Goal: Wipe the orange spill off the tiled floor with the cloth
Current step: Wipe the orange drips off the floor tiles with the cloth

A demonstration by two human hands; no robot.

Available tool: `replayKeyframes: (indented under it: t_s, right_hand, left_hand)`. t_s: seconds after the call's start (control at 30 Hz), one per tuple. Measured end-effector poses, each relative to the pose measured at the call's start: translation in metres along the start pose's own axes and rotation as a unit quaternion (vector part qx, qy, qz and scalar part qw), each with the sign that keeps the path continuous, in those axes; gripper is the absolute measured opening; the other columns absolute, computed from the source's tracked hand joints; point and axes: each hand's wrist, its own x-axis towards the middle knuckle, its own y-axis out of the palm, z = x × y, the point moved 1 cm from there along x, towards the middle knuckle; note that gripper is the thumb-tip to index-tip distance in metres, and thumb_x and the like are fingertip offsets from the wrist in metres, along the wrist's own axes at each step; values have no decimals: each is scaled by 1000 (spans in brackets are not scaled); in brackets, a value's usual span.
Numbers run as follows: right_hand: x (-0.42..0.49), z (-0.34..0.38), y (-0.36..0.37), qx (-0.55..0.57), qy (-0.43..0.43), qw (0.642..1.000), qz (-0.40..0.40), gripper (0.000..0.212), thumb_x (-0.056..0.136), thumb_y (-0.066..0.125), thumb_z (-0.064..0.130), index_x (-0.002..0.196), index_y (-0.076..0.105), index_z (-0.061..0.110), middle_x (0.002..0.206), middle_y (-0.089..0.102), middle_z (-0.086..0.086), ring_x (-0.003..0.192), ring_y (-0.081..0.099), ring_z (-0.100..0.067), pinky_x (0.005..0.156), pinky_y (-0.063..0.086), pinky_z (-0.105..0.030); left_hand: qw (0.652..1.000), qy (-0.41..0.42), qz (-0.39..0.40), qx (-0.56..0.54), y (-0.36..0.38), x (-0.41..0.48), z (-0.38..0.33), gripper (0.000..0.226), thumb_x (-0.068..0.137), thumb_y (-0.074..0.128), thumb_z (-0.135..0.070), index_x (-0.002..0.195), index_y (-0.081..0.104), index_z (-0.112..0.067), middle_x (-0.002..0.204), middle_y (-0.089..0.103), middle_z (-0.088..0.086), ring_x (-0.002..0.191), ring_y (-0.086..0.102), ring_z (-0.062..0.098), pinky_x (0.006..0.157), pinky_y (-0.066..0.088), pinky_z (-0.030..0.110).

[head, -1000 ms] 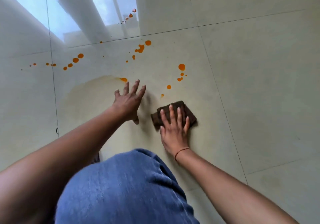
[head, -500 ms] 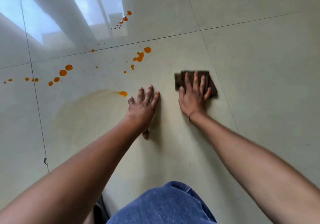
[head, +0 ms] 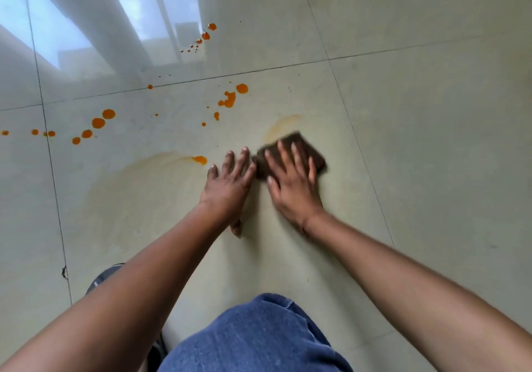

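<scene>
My right hand [head: 292,181] lies flat with straight fingers on a dark brown cloth [head: 300,144], pressing it to the pale tiled floor [head: 417,170]. My left hand [head: 229,184] rests flat on the floor just left of the cloth, fingers spread. Orange drops [head: 230,99] lie beyond both hands, and more orange drops [head: 98,122] trail off to the left. A pale orange smear [head: 283,125] curves just beyond the cloth. A larger faint smear [head: 135,187] with one orange blob [head: 200,159] at its edge spreads left of my left hand.
My knee in blue denim [head: 253,337] fills the bottom centre. A dark shoe [head: 105,278] shows under my left forearm. Small orange drops [head: 205,36] sit farther off on the glossy tile where a window is reflected. Grout lines cross the floor.
My right hand has slid the cloth back toward me and left, close to my left hand, leaving a pale orange smear where drops lay. The left hand stays planted.
</scene>
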Motion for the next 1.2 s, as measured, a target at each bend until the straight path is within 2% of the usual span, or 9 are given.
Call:
replayKeyframes:
  t_s: [0.1, 0.23, 0.37, 0.43, 0.6, 0.77, 0.97, 1.07, 1.2]
  right_hand:
    - [-34, -48, -5, -7, -23, 1000, -9, 59, 89, 37, 38, 147, 31, 32, 157, 22, -3, 144, 17, -27, 110, 20, -59]
    - [68, -43, -22, 12, 178, 983, -34, 58, 95, 40, 36, 149, 22, 31, 160, 9, 0, 147, 1, -26, 114, 5, -57]
    - [6, 13, 7, -8, -71, 997, -2, 60, 88, 38, 38, 147, 30, 32, 158, 20, -3, 145, 13, -26, 111, 13, -56]
    - [-22, -14, 3, -7, -96, 995, 10, 60, 86, 35, 40, 145, 33, 33, 156, 25, -3, 144, 19, -26, 110, 19, -58]
    - [65, -7, -10, 10, 132, 990, -41, 59, 93, 42, 37, 149, 23, 32, 160, 10, 0, 147, 2, -25, 113, 5, -56]
    - [-31, 41, 21, -21, -151, 988, 21, 60, 86, 37, 39, 145, 34, 31, 156, 26, -4, 144, 16, -25, 109, 17, -57]
    - [13, 30, 10, -20, -40, 999, -1, 62, 83, 39, 40, 145, 36, 31, 157, 24, -3, 145, 15, -28, 109, 14, -60]
    - [0, 103, 33, -48, -226, 973, -4, 61, 81, 41, 40, 141, 43, 29, 153, 33, -5, 142, 25, -30, 107, 19, -61]
    - [-28, 67, 30, -77, -343, 936, 7, 60, 83, 45, 41, 142, 39, 31, 153, 33, -4, 142, 26, -28, 109, 20, -55]
  left_hand:
    - [1000, -9, -15, -20, 4, -8, 4, 151, 51, 94, -38, 153, -15, -14, 159, -25, 8, 148, -13, 31, 119, 14, 48]
    - [999, -17, -22, -42, 10, -7, 2, 149, 52, 94, -34, 154, -13, -12, 160, -22, 8, 149, -11, 31, 119, 14, 47]
    - [997, -40, -48, -51, 19, -26, 8, 129, 65, 86, -40, 155, -3, -12, 161, -16, 9, 149, -9, 30, 120, 9, 48]
    - [992, -78, -85, -52, 31, -42, 14, 120, 72, 76, -53, 155, 0, -12, 161, -14, 11, 149, -9, 31, 119, 7, 51]
    - [974, -163, -110, -110, 44, -50, 27, 137, 60, 70, -75, 154, -5, -9, 160, -17, 13, 148, -10, 35, 117, 5, 54]
    - [963, -222, -84, -124, 38, -62, 63, 142, 58, 78, -67, 153, -11, -11, 159, -22, 12, 147, -12, 37, 116, 7, 57]
    - [939, -244, -55, -237, 49, -68, 93, 143, 53, 87, -57, 154, -7, -19, 161, -19, 5, 147, -8, 37, 111, 20, 62]
    - [941, -238, -62, -234, 49, -69, 96, 139, 57, 86, -55, 155, -6, -18, 161, -17, 6, 148, -7, 38, 111, 21, 62]
    - [942, -234, -64, -233, 50, -71, 98, 133, 63, 86, -48, 155, -7, -18, 161, -18, 6, 148, -8, 37, 113, 21, 61]
